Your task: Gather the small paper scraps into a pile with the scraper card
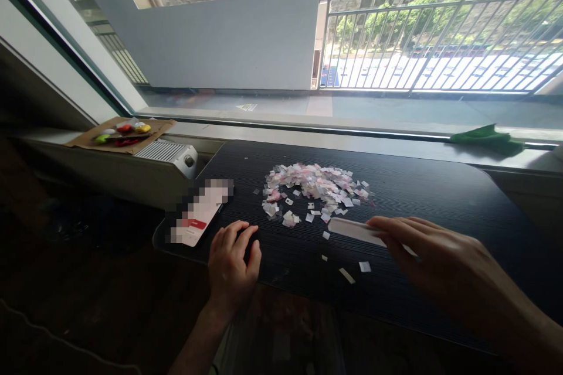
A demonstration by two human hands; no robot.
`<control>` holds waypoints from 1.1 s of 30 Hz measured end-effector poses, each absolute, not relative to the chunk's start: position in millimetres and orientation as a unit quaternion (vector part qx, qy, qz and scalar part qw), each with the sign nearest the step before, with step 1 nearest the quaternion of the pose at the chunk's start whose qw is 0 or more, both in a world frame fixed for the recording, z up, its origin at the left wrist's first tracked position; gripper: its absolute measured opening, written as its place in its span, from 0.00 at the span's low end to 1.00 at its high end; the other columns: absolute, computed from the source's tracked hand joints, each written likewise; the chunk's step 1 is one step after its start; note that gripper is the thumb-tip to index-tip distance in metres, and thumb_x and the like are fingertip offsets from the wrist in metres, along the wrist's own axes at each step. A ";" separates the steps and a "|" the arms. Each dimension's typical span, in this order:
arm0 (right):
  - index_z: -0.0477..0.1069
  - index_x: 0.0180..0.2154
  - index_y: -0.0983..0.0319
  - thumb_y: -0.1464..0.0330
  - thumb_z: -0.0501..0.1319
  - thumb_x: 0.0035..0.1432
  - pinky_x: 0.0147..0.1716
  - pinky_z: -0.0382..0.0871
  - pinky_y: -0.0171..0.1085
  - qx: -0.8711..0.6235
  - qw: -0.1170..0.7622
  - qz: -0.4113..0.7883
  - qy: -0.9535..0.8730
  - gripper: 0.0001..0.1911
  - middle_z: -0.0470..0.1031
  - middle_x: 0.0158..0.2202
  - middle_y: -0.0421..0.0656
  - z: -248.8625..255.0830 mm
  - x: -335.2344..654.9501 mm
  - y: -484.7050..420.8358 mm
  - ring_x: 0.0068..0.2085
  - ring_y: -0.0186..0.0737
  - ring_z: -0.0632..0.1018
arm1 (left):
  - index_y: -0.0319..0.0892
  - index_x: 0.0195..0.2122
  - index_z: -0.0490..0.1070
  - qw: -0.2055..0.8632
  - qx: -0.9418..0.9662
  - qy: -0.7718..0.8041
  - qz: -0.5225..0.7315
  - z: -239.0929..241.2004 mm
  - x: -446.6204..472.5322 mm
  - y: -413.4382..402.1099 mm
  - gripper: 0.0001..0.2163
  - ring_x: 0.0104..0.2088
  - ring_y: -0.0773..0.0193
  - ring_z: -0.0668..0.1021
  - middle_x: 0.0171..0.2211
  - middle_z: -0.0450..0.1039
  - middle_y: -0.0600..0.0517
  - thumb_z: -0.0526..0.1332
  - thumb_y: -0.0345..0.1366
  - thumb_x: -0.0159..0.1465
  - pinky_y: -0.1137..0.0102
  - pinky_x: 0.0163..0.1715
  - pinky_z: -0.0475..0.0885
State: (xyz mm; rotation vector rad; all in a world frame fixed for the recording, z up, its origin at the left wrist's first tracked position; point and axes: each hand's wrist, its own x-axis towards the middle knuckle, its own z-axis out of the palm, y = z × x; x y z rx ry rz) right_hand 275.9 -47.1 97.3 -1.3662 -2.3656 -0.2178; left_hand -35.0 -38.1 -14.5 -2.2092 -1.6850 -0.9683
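A loose heap of small square scraps (308,181), white and pale pink, lies on the black wood-grain table (417,181). My right hand (433,252) is closed around a flat, pale strip (352,230) with a rounded end. The strip's free end points left and is just below the heap's lower right edge. A few stray scraps (365,266) lie nearer me, below the strip. My left hand (235,255) rests at the table's near edge with nothing in it, its fingers apart and slightly bent. Just left of it lies a phone (197,222) with a lit, partly blurred screen.
Behind the table runs a window sill (264,135) under a large pane. A crumpled green cloth (488,139) lies on it at the right. To the left are a white heater (171,155) and a piece of brown cardboard (85,139) bearing several colourful items.
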 end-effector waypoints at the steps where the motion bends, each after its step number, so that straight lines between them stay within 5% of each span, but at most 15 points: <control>1: 0.76 0.44 0.61 0.72 0.51 0.65 0.27 0.75 0.39 -0.494 0.204 -0.085 -0.841 0.16 0.84 0.39 0.45 97.7 276.1 -45.9 0.36 0.47 0.84 | 0.41 0.46 0.73 0.100 -0.747 -0.570 -0.327 -14.4 -35.0 -38.2 0.12 0.47 0.52 0.76 0.45 0.73 0.44 0.54 0.34 0.66 0.55 0.50 0.69; 14: 0.73 0.42 0.56 0.73 0.51 0.64 0.22 0.72 0.32 -0.432 0.209 -0.045 -0.876 0.13 0.83 0.34 0.39 107.4 297.5 -67.4 0.28 0.36 0.83 | 0.39 0.47 0.72 0.113 -0.751 -0.565 -0.322 -11.5 -33.1 -39.8 0.11 0.48 0.52 0.75 0.45 0.73 0.44 0.54 0.33 0.67 0.55 0.50 0.69; 19: 0.73 0.43 0.56 0.73 0.55 0.64 0.33 0.73 0.32 -0.459 0.250 0.017 -0.852 0.10 0.82 0.37 0.39 96.2 291.1 -57.3 0.35 0.36 0.83 | 0.40 0.46 0.72 0.124 -0.754 -0.560 -0.321 -11.4 -34.5 -38.6 0.11 0.46 0.53 0.76 0.45 0.72 0.44 0.53 0.33 0.67 0.56 0.48 0.70; 27: 0.72 0.41 0.55 0.75 0.51 0.65 0.34 0.72 0.33 -0.461 0.233 0.124 -0.847 0.13 0.80 0.36 0.40 78.4 307.0 -76.6 0.35 0.36 0.80 | 0.40 0.47 0.72 0.119 -0.759 -0.557 -0.315 -11.6 -37.3 -37.8 0.11 0.46 0.54 0.75 0.45 0.72 0.45 0.54 0.34 0.67 0.57 0.49 0.69; 33: 0.71 0.42 0.56 0.74 0.51 0.66 0.36 0.72 0.34 -0.469 0.271 0.088 -0.836 0.12 0.81 0.37 0.41 76.4 310.0 -79.4 0.38 0.37 0.80 | 0.41 0.46 0.73 0.126 -0.754 -0.563 -0.315 -11.9 -38.0 -37.2 0.11 0.45 0.53 0.76 0.44 0.73 0.45 0.54 0.34 0.67 0.58 0.48 0.69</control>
